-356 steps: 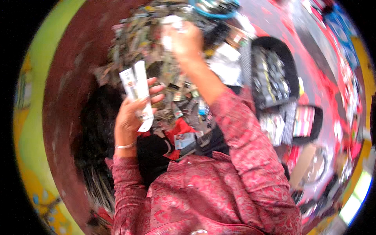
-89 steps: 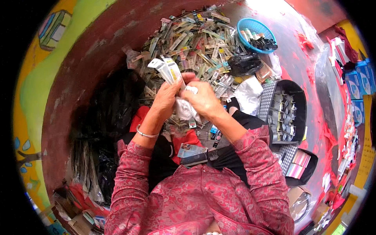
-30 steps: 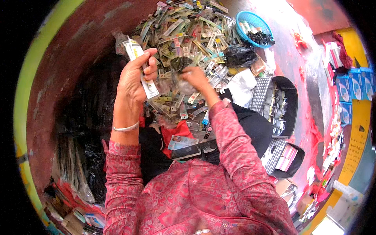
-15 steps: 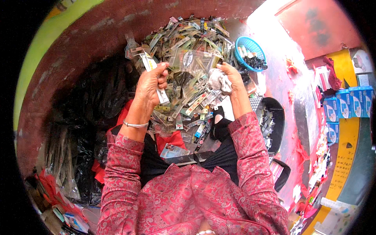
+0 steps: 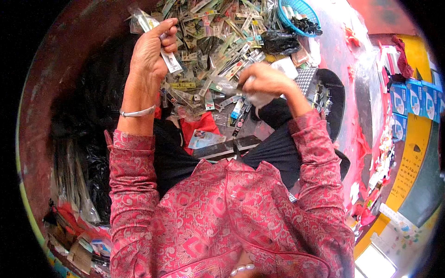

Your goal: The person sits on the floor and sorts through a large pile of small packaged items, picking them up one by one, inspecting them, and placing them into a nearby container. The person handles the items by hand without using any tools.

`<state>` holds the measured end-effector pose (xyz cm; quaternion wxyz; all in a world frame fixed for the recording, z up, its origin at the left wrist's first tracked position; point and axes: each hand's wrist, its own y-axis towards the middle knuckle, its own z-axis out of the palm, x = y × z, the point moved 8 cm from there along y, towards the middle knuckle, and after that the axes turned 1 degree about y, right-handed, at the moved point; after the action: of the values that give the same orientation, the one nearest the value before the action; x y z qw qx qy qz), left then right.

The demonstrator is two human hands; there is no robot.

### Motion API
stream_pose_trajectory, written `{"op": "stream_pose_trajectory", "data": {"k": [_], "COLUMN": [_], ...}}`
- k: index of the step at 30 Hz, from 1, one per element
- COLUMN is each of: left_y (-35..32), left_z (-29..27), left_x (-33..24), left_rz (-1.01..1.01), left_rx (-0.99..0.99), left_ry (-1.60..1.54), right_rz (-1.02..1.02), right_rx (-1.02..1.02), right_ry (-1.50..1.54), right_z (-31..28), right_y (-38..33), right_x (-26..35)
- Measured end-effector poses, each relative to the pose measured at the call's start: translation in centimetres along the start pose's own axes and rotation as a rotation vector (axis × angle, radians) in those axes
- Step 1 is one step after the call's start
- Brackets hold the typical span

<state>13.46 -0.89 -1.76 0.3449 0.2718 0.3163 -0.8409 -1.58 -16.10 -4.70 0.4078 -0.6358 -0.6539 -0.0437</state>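
My left hand [image 5: 152, 52], with a metal bangle at its wrist, is closed around a narrow white card strip in clear plastic [image 5: 172, 63]. The strip's upper end sticks out beyond the fist. My right hand [image 5: 268, 79] is blurred by motion, its fingers curled over a crumpled white cloth [image 5: 262, 98]. A smeared bit of clear plastic [image 5: 224, 85] shows beside those fingers; whether they grip it is unclear. Beneath and beyond both hands spreads a heap of small clear packets with printed cards [image 5: 229, 60].
A blue plastic basket [image 5: 303, 32] stands far right, with dark pieces inside. Nearer lies a black container of small items [image 5: 331, 104]. Blue boxes [image 5: 412, 99] are stacked at the right. Black plastic bags [image 5: 88, 134] fill the left side. Red cloth [image 5: 199, 125] lies between my knees.
The view has shifted, so the heap sits higher in the picture. My right hand has swung inward toward my body with the cloth. My left hand keeps its hold on the card strip.
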Motion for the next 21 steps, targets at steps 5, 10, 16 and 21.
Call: {"op": "stream_pose_trajectory", "data": {"k": [5, 10, 16, 21], "left_y": [-0.2, -0.3, -0.1, 0.0], "left_z": [1.0, 0.8, 1.0, 0.9], "left_x": [0.5, 1.2, 0.8, 1.3], "left_rz": [-0.020, -0.068, -0.100, -0.137], "left_rx": [0.053, 0.050, 0.040, 0.008], "left_ry": [0.032, 0.050, -0.022, -0.028], "right_rz": [0.203, 0.225, 0.537, 0.397], "right_rx": [0.631, 0.809, -0.211, -0.435], "right_ry": [-0.360, -0.003, -0.031, -0.420], "right_z": [18.2, 28.4, 15.5, 14.0], "right_y": [0.8, 0.2, 6.4, 8.8], "right_x": [-6.6, -9.3, -11.3, -10.7]}}
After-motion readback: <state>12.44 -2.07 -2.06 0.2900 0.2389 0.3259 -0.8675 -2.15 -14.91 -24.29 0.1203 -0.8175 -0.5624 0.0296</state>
